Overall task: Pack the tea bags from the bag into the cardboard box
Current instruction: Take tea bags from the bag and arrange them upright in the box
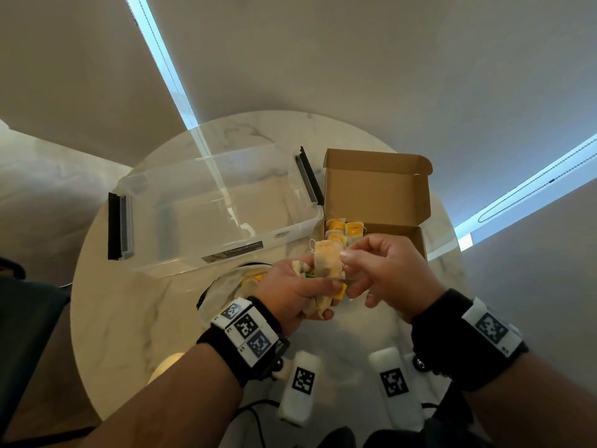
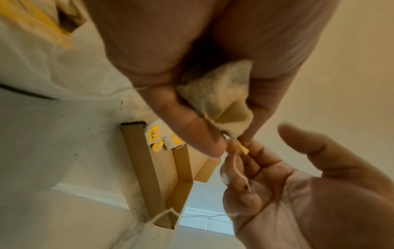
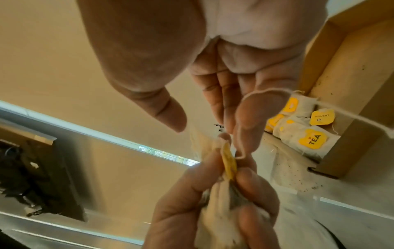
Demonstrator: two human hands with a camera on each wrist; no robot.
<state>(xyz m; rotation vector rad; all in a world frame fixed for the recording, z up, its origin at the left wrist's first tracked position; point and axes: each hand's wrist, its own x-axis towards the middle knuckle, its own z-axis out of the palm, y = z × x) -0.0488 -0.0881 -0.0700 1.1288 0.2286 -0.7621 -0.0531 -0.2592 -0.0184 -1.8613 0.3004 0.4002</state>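
Left hand [image 1: 295, 291] clenched round tea bags [image 1: 327, 263]; right hand [image 1: 384, 270] nearer, fingers slack on string [image 3: 241, 148]; cardboard box [image 1: 381, 192] directly beyond, open.

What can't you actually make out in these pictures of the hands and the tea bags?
- How many beige paper tea bags the left hand grips: head view, fingers cover the bundle.
- What remains in the pale cloth drawstring bag: head view, left wrist hides its mouth.
- How full the brown cardboard box is: head view, right hand covers its near part.
- Small yellow tag: edge-on, print unreadable.
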